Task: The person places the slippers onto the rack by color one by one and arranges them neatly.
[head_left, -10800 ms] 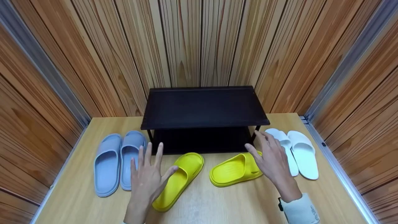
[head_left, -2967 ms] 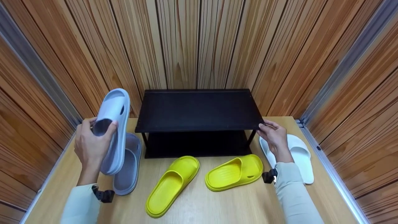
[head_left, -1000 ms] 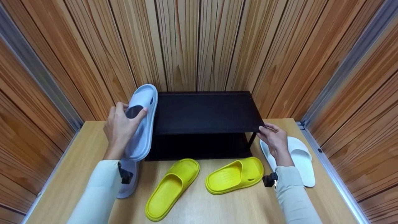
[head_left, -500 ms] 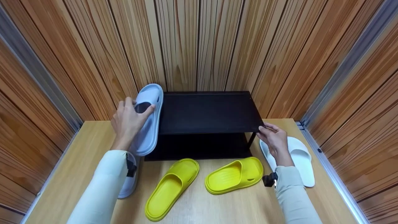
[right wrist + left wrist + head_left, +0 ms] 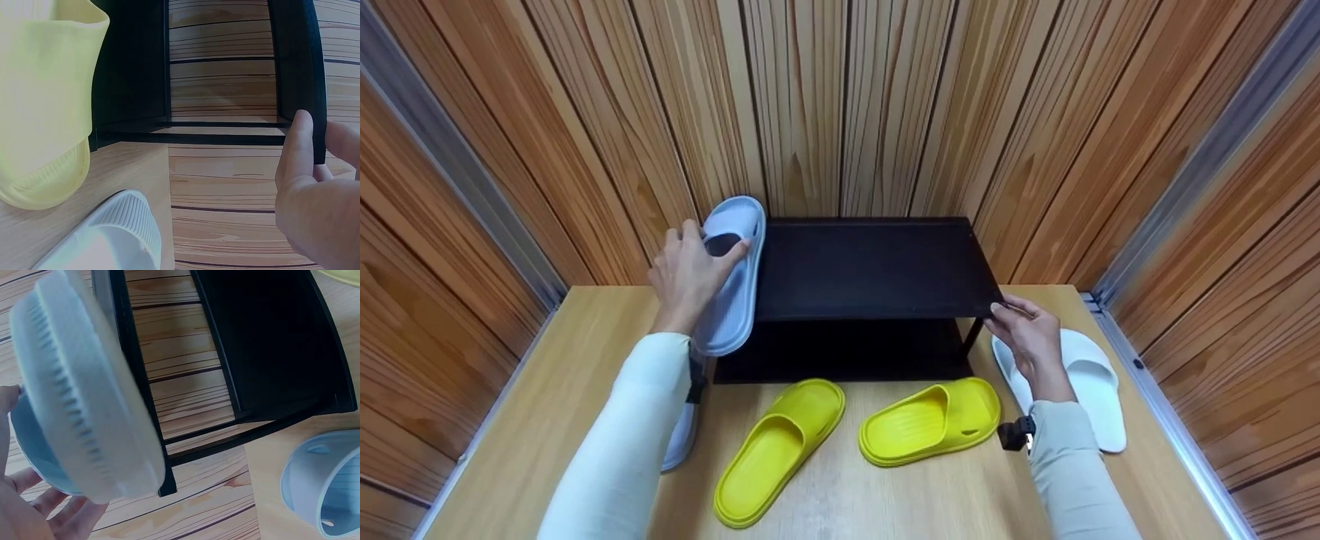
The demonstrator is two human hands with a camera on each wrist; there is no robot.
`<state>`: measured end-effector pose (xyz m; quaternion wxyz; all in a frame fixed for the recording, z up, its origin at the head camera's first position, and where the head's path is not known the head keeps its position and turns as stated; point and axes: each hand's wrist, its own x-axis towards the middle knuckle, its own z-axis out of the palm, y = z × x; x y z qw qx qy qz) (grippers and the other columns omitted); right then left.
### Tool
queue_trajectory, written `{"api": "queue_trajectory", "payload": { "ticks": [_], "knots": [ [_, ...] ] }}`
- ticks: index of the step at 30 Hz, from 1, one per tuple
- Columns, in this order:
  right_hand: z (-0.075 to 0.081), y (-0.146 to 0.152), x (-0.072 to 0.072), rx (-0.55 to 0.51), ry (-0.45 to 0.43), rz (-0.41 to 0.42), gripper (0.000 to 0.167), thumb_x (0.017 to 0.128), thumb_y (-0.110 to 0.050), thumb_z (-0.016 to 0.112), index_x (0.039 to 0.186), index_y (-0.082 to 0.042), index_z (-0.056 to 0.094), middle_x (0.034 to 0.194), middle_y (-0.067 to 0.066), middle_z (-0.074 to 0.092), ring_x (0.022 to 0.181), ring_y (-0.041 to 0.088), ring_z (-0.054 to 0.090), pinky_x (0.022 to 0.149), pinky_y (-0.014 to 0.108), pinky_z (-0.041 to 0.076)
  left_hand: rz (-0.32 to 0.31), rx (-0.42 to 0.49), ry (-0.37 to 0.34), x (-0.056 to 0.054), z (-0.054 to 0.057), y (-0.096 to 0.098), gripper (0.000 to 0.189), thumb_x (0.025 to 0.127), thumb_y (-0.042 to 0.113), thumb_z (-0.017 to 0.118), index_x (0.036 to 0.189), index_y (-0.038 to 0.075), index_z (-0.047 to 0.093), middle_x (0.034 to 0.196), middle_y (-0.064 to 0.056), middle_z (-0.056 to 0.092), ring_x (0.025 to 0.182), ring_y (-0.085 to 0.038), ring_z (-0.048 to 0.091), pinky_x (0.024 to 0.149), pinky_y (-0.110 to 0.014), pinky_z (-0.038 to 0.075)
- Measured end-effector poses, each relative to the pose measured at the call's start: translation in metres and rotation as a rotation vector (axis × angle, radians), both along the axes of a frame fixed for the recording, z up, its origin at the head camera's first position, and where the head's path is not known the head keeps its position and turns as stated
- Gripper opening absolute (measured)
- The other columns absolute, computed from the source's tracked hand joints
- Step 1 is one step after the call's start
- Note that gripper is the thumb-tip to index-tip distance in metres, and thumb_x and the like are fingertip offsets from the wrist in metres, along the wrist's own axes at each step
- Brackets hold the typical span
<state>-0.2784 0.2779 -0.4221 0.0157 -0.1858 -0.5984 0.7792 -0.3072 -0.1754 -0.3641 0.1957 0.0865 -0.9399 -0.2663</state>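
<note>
My left hand [image 5: 684, 281] grips a grey-blue slide slipper [image 5: 729, 319] by its strap, thumb on the near side and fingers around the outer side. The slipper overlaps the left end of a black two-tier shoe rack [image 5: 877, 270], toe toward the wall. In the left wrist view its ribbed sole [image 5: 95, 399] faces the camera, beside the rack's upper shelf. My right hand [image 5: 1031, 337] pinches the rack's front right top corner; the right wrist view shows the thumb and fingers on either side of the shelf edge [image 5: 301, 67]. Partly hidden under my left forearm lies the matching grey-blue slipper [image 5: 681, 439].
Two yellow slippers, one angled [image 5: 761, 465] and one turned sideways [image 5: 904, 431], lie on the wooden floor board [image 5: 847, 502] before the rack. White slippers [image 5: 1102, 405] lie at the right, partly behind my right wrist. Wood-panelled walls [image 5: 802, 97] enclose the back and sides.
Over the last seconds my left hand lifted the grey-blue slipper from the floor and carried it right, to the rack's left end. My right hand came to the rack corner and stays there.
</note>
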Motion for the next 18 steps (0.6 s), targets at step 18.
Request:
{"api": "queue_trajectory", "payload": {
  "ticks": [18],
  "knots": [
    [-0.001,-0.002,0.008,0.004,0.051,-0.016,0.042,0.095,-0.001,0.068,0.134,0.005,0.054,0.100,0.001,0.068,0.084,0.009,0.071,0.082,0.023,0.056,-0.010,-0.047,-0.042,-0.015,-0.004,0.012,0.077,0.085,0.066,0.068,0.128,0.004,0.054,0.114,-0.021,0.055,0.085,-0.041,0.058,0.073,-0.055,0.048]
  ]
}}
